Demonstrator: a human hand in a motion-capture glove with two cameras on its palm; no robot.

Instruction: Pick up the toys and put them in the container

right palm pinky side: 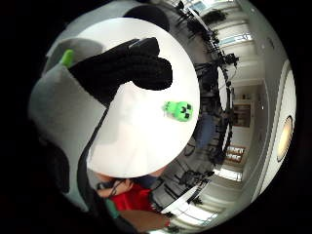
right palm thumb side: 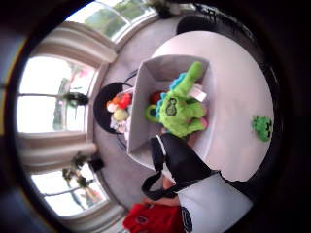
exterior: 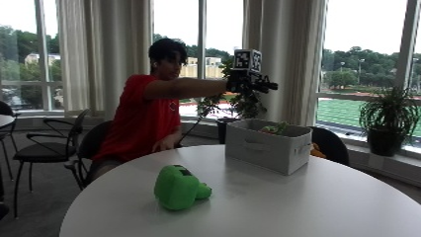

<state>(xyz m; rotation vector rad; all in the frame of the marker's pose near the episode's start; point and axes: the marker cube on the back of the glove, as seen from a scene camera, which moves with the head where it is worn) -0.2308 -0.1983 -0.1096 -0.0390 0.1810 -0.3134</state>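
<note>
Container, a grey fabric bin with a side handle, stands on the round white table and serves as landmark. Above it, at arm's length, hangs the gloved right hand, well clear of the rim. The thumb-side palm view looks straight down into the bin, where a green plush dinosaur lies on other toys. Gloved fingers appear loosely bent in the little-finger-side view with nothing between them; the hand seems empty, though the outside view does not settle the matter. One green block-faced plush toy lies on the table, well apart from the container, on the side toward the outside camera. The bare hand rests low beside the seated person's lap.

Judged step: after a drop into the bin, reach for the remaining toy. For a clean pickup, the hand should travel away from the container and descend over the toy's middle with fingers spread wide, since the plush is soft and rounded. It should close round the body, then lift high enough to clear the bin's rim.
</note>
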